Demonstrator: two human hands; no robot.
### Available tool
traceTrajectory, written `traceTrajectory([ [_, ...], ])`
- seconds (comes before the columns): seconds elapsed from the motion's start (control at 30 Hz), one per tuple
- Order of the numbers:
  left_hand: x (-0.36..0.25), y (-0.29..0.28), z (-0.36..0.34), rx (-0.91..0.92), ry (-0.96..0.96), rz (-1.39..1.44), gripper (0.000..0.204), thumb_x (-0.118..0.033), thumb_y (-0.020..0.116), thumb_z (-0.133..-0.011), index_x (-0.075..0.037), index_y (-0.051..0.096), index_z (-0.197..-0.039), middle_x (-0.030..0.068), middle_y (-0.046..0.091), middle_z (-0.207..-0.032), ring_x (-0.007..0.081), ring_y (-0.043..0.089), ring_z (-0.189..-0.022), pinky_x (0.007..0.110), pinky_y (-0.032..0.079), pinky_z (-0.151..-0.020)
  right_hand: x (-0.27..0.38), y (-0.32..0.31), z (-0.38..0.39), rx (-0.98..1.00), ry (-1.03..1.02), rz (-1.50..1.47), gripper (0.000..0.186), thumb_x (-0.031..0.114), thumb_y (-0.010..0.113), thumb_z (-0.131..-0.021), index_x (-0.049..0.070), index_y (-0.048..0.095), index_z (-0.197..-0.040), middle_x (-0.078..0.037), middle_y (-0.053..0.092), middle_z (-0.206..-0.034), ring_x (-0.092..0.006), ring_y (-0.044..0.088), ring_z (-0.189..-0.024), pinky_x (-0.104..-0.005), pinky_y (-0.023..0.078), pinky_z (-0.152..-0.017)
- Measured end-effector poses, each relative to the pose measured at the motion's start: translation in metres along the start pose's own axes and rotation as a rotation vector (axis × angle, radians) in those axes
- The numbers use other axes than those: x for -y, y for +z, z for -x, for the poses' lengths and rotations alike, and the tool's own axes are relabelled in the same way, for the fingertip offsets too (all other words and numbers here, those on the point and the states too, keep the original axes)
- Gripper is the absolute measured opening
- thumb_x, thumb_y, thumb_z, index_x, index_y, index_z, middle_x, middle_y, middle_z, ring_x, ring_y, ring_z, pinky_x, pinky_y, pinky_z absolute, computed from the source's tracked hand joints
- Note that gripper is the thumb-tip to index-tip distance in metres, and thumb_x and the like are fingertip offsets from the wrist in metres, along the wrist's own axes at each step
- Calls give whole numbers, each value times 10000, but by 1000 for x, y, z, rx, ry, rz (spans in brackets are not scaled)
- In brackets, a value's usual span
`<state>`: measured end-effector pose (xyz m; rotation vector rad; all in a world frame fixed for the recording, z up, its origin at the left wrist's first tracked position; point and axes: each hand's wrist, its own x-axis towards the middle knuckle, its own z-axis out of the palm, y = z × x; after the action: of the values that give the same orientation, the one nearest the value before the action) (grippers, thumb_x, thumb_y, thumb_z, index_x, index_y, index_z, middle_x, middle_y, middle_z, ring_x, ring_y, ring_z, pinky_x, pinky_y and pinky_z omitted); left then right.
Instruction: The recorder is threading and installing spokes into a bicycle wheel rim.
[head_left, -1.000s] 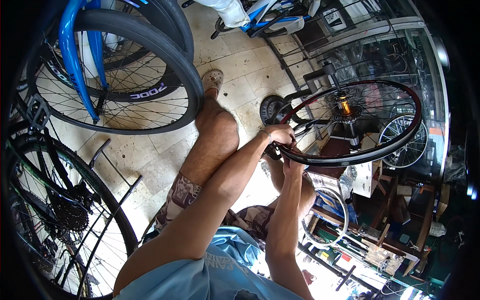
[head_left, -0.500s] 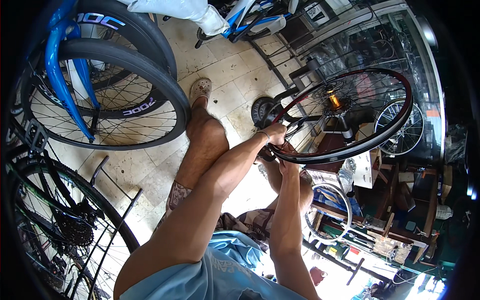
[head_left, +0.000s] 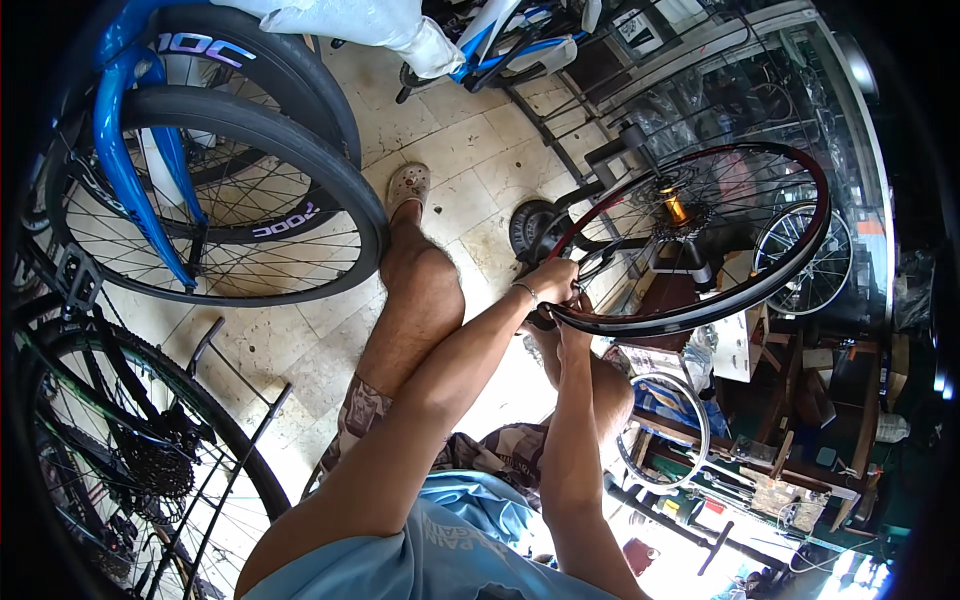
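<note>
Pale floor tiles (head_left: 470, 150) and parked bikes ring the work. Both hands meet at the near, lower-left edge of the wheel (head_left: 700, 235), whose plane stretches away to the right. Left hand (head_left: 548, 282) is closed over the rim (head_left: 640, 325) from above; right hand (head_left: 572, 322) sits just beneath, touching it, its grip hidden.

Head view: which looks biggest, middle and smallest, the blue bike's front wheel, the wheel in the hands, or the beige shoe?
1. Blue bike's front wheel, though it is nearer the camera.
2. Wheel in the hands.
3. Beige shoe.
</note>
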<state>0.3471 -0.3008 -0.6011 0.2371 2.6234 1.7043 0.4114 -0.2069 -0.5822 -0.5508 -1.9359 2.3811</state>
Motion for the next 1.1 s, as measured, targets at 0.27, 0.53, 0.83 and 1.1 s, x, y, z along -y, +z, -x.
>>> traceTrajectory([
  [0.27, 13, -8, 2, -293, 22, 183, 127, 2, 546, -649, 37, 580, -766, 167, 589, -661, 312, 555, -578, 375, 448, -549, 60, 27, 37, 10, 115, 165, 246, 180, 505, -877, -36, 492, -994, -140, 587, -855, -217, 603, -691, -263, 535, -587],
  [0.53, 28, 8, -1, -169, -294, 4, 156, -33, 532, -659, 36, 603, -780, 190, 609, -696, 328, 566, -568, 383, 449, -527, 52, 36, 34, 247, 279, 24, 268, 209, 474, -889, -47, 523, -951, -134, 594, -825, -210, 608, -694, -246, 527, -569],
  [0.83, -12, -30, 6, 370, -199, 203, 352, -34, 453, -675, -65, 634, -976, 65, 650, -778, 230, 531, -574, 319, 426, -564, 29, -3, 4, 49, 175, 57, 200, 189, 518, -870, -5, 563, -889, -98, 599, -815, -171, 606, -727, -241, 522, -662],
  [1.1, -18, -43, 1, 420, -145, 303, 307, -70, 449, -666, -56, 667, -881, 30, 645, -680, 194, 535, -565, 313, 433, -526, 31, -5, -1, 16, 255, -6, 177, 176, 514, -870, 6, 560, -879, -100, 599, -821, -198, 606, -749, -298, 533, -677],
])
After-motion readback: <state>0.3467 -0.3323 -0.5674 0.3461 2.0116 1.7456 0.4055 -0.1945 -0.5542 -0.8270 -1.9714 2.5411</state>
